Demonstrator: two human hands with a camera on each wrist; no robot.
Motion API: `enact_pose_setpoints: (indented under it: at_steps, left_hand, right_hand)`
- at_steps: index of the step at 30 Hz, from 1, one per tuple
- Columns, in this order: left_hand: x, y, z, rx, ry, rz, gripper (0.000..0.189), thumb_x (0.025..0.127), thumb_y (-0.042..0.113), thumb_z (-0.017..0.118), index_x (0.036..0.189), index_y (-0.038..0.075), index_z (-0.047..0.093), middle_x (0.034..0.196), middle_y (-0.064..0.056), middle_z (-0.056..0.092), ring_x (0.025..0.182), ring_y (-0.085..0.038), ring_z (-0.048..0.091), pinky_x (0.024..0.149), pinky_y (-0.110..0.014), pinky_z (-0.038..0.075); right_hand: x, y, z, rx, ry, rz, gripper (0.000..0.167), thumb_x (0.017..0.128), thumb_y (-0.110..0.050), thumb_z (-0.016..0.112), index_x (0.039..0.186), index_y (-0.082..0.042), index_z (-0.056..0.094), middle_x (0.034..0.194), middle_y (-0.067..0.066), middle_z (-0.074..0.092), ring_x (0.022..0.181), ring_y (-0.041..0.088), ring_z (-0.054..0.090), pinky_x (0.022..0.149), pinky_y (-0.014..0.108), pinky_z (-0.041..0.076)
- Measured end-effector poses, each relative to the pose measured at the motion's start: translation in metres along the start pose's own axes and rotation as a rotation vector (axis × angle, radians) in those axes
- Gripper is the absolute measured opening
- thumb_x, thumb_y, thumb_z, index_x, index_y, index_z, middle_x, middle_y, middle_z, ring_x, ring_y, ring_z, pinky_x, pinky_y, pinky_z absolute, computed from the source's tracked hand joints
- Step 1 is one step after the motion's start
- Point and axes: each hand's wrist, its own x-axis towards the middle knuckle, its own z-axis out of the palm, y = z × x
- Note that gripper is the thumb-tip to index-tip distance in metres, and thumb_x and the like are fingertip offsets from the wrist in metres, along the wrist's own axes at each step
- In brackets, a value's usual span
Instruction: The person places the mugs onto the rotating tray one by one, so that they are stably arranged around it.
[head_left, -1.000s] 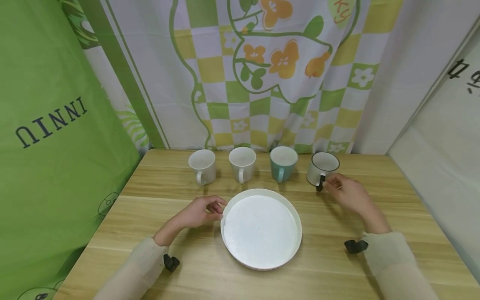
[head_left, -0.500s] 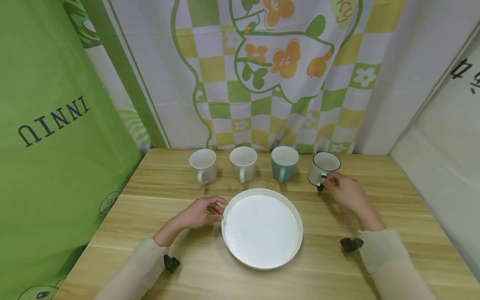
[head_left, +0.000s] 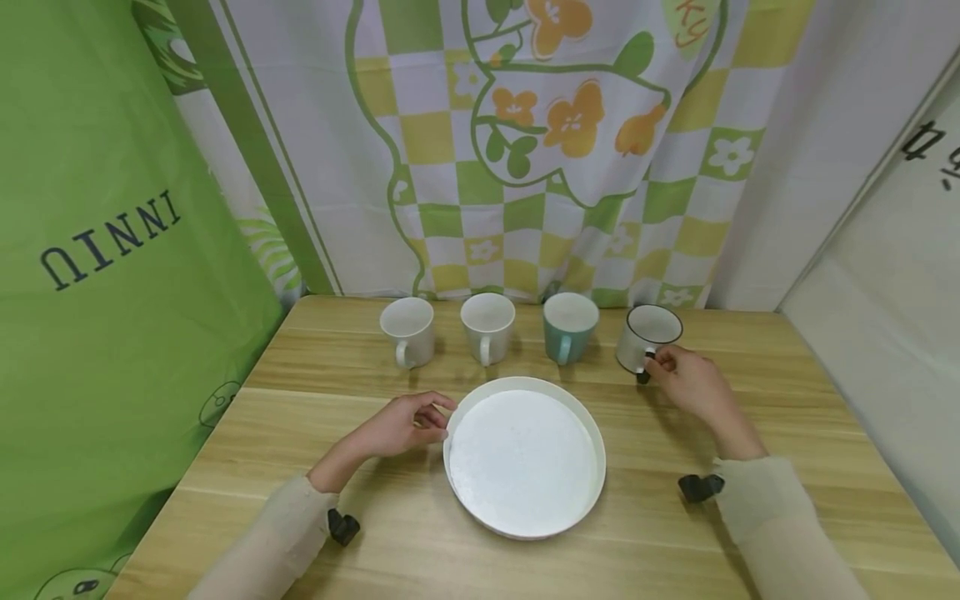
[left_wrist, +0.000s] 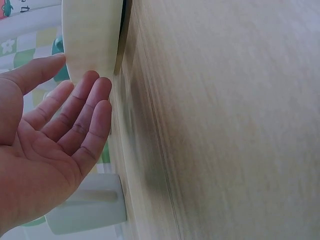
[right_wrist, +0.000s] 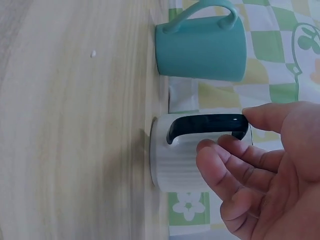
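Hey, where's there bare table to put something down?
Bare table lies between the white tray and the right sleeve, and left of the left hand toward the table's left edge. It's crowded along the back: four mugs in a row, the right hand at the black-rimmed mug.

Reads moderately bright and even in the head view, brightest on the round, shallow white tray (head_left: 525,462), greyer up the green-and-white checked curtain (head_left: 521,212). Throws soft shadows onto the pale wood-grain table (head_left: 300,408), inward of both cream-sleeved forearms (head_left: 776,521). Stretches toward the edges, wide-angle fashion. Turns dimmer and cooler in the 2 wrist views. Smears the table's grain at right in the left wrist view. Catches 1 small glint on the glossy black handle (right_wrist: 205,123) of the ribbed white mug (right_wrist: 175,162).
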Motion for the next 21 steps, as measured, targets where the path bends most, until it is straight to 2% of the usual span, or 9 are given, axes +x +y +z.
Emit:
enact_pose_setpoints:
  at_steps: [4,8,12,21]
  left_hand:
    - [0.001,0.0,0.0,-0.003,0.0,-0.009,0.038,0.092,0.009,0.071,0.127,0.002,0.059,0.101,-0.01,0.072,0.095,-0.017,0.069,0.083,-0.023,0.056]
    - [0.001,0.0,0.001,0.001,0.0,-0.013,0.038,0.092,0.01,0.071,0.128,0.003,0.059,0.102,-0.009,0.072,0.096,-0.016,0.069,0.085,-0.023,0.056]
    - [0.001,0.001,0.001,-0.01,0.001,-0.016,0.038,0.093,0.01,0.071,0.128,0.002,0.059,0.102,-0.009,0.072,0.096,-0.016,0.069,0.084,-0.023,0.056]
    - [0.001,0.002,0.001,-0.032,0.002,-0.034,0.038,0.092,0.01,0.071,0.128,0.002,0.059,0.102,-0.01,0.072,0.095,-0.015,0.068,0.082,-0.02,0.055]
  right_hand:
    - [0.0,0.004,-0.003,0.022,-0.012,-0.006,0.034,0.104,-0.036,0.049,0.106,-0.005,0.063,0.108,0.022,0.07,0.082,0.026,0.063,0.065,0.033,0.046]
    - [-0.001,0.011,-0.005,0.066,-0.036,0.006,0.038,0.105,-0.035,0.048,0.112,-0.001,0.062,0.108,0.024,0.069,0.077,0.019,0.064,0.062,0.029,0.046]
    - [-0.001,0.016,-0.007,0.11,-0.045,0.02,0.041,0.105,-0.033,0.046,0.118,0.003,0.06,0.109,0.026,0.068,0.075,0.019,0.068,0.061,0.029,0.047]
    - [0.001,0.021,-0.002,0.171,-0.055,0.056,0.044,0.106,-0.04,0.044,0.115,-0.001,0.06,0.1,0.02,0.073,0.076,0.017,0.068,0.066,0.029,0.047]
